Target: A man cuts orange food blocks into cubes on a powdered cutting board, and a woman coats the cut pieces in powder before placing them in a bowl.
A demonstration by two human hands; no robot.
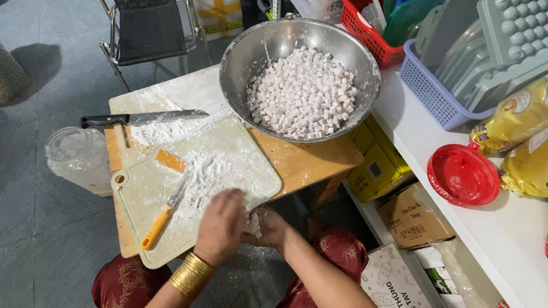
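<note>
My left hand [222, 227] rests at the near edge of the floured cutting board [141, 191], palm down, fingers together, pushing small white cubes off the board. My right hand [268, 227] is cupped just below that edge with several floured dough cubes [253, 225] in it. A large metal bowl [248, 46] at the far end of the small wooden table [307, 164] is heaped with the same pale cubes [302, 92]. An orange-handled small knife [164, 214] lies on the board. A long black-handled knife [138, 118] lies across the far end.
A clear plastic container [77, 154] sits on the floor left of the table. A folding chair [143, 11] stands beyond. To the right, a white shelf [424, 143] holds a red lid [463, 175], yellow bags [543, 108] and a blue basket [436, 96]; cardboard boxes [413, 219] below.
</note>
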